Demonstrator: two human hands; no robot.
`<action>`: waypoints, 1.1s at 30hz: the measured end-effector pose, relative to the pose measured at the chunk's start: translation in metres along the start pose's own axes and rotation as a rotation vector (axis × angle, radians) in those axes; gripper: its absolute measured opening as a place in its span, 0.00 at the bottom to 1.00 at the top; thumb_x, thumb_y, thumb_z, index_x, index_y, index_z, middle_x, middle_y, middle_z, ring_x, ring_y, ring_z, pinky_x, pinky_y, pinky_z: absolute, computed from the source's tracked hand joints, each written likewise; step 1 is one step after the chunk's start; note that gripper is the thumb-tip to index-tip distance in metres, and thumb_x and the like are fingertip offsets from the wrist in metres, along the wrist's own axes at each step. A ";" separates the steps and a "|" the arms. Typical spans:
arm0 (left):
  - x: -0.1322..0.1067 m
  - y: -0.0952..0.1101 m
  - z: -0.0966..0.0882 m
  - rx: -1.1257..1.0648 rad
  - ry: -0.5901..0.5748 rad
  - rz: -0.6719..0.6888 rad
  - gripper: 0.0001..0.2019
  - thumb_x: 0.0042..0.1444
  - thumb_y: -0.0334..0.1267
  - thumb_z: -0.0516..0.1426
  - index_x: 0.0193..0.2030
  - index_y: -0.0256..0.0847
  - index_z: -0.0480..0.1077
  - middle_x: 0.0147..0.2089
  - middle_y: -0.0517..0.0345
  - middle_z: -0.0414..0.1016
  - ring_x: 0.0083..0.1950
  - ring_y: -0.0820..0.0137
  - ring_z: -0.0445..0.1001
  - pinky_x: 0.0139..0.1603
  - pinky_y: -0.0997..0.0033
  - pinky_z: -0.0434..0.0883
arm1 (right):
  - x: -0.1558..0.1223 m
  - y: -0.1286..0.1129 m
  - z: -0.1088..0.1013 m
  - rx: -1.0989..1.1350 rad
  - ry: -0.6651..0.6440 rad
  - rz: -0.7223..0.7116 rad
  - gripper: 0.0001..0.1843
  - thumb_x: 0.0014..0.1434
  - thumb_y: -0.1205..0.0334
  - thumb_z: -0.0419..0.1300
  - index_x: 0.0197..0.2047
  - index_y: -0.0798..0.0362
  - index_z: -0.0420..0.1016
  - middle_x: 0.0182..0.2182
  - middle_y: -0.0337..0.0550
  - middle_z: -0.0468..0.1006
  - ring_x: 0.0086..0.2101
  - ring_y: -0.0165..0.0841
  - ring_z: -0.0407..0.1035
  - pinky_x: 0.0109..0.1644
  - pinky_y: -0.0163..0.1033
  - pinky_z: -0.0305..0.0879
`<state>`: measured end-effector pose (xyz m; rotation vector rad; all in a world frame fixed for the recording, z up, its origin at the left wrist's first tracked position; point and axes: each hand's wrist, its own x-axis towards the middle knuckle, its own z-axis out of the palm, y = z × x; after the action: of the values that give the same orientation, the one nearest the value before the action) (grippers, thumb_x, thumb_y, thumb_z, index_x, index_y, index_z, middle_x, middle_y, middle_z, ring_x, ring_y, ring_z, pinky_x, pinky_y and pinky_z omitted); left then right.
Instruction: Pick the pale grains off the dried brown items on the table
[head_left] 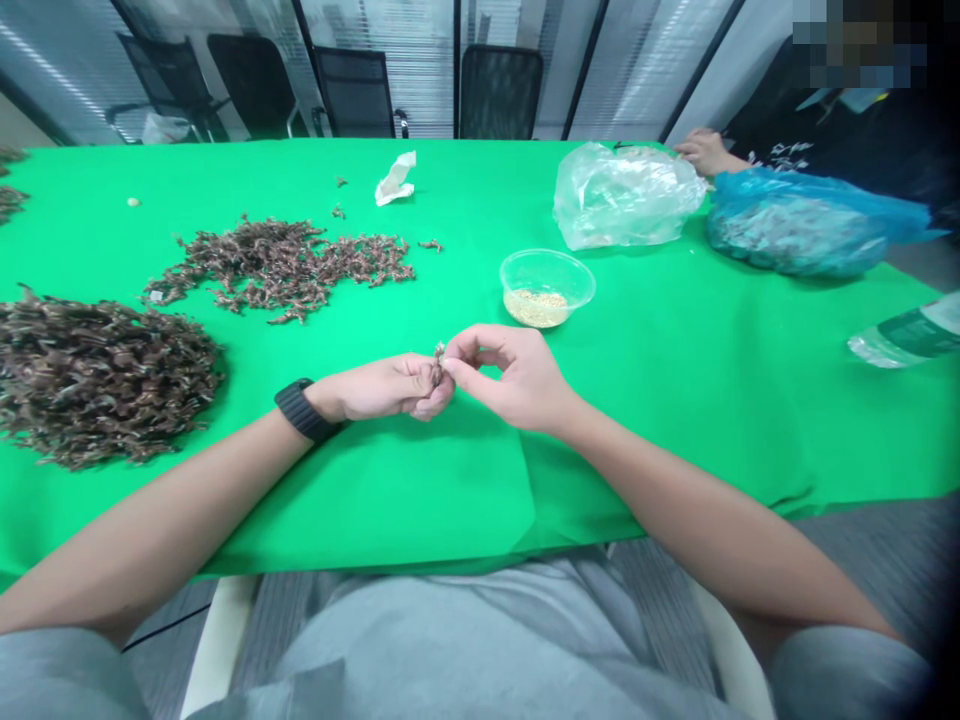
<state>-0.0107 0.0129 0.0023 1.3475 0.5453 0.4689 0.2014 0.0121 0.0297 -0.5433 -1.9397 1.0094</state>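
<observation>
Between the two hands, right at the fingertips, sits a small dried brown piece. Its long axis stands roughly upright in this view, though at this size its exact shape is hard to make out. The left hand is curled closed, its fingers around the lower end of the piece. The right hand comes in from the other side, with thumb and forefinger apparently pinched on the upper end, so both hands seem to grip it. A black watch band circles the left wrist.

Ahead of the right hand, a clear plastic bowl holds a shallow layer of pale grains. Farther ahead of that hand lie a crumpled clear plastic bag and a full blue plastic bag with brownish contents, and a co-worker's hand rests just beyond them. To the left of the left hand, a large heap of similar dried pieces lies on the green cloth, with a looser heap ahead of it. A plastic water bottle lies on its side well to the right of the right hand.
</observation>
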 end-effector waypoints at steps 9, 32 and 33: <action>0.000 0.002 -0.003 0.026 0.075 0.012 0.21 0.62 0.45 0.63 0.24 0.38 0.60 0.25 0.62 0.60 0.25 0.77 0.55 0.26 0.74 0.54 | 0.001 0.000 -0.003 -0.407 0.025 -0.183 0.07 0.65 0.65 0.58 0.33 0.52 0.72 0.29 0.41 0.78 0.31 0.31 0.70 0.40 0.38 0.67; -0.002 0.009 -0.007 0.231 0.079 0.074 0.26 0.61 0.60 0.59 0.27 0.37 0.66 0.26 0.60 0.63 0.25 0.77 0.57 0.25 0.75 0.58 | -0.001 0.001 0.001 -0.201 -0.006 -0.010 0.07 0.64 0.62 0.59 0.34 0.54 0.74 0.31 0.42 0.79 0.30 0.30 0.70 0.38 0.37 0.69; -0.002 0.008 -0.008 0.233 0.079 0.071 0.26 0.61 0.60 0.59 0.27 0.37 0.66 0.26 0.60 0.62 0.25 0.77 0.56 0.25 0.75 0.58 | -0.002 0.001 0.001 -0.219 -0.002 -0.020 0.07 0.65 0.62 0.58 0.34 0.53 0.74 0.31 0.42 0.79 0.30 0.30 0.70 0.38 0.37 0.69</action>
<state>-0.0174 0.0192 0.0094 1.5801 0.6330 0.5309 0.2014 0.0112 0.0277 -0.6433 -2.0662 0.7896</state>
